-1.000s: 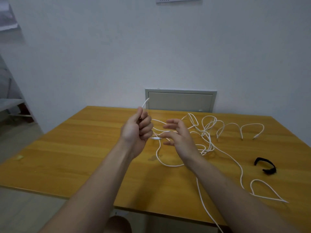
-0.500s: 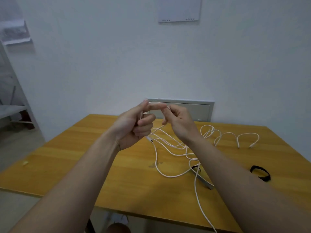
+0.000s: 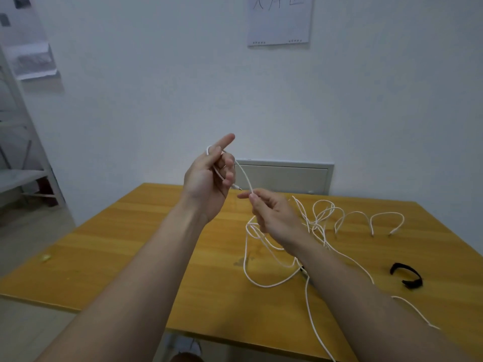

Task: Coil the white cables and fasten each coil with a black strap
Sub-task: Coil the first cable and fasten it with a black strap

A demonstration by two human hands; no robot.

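a: where is the white cable (image 3: 386, 213)?
b: left hand (image 3: 207, 180) curls round its end, right hand (image 3: 274, 216) pinches it lower. the rest lies loose on the surface (image 3: 130, 257), black strap (image 3: 406, 276) by the right edge.

One head-worn wide-angle view, close behind left hand (image 3: 206, 178) and right hand (image 3: 274, 218), facing forward; table (image 3: 130, 244) below fingers (image 3: 225, 141), wall (image 3: 156, 100) beyond them.

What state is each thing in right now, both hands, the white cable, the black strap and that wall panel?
left hand: raised, fingers curled round the white cable, index finger straight.
right hand: pinches the cable below the left hand.
white cable: one loop over the left hand, rest loose on the table.
black strap: unfastened, lying on the table, untouched.
wall panel: closed.
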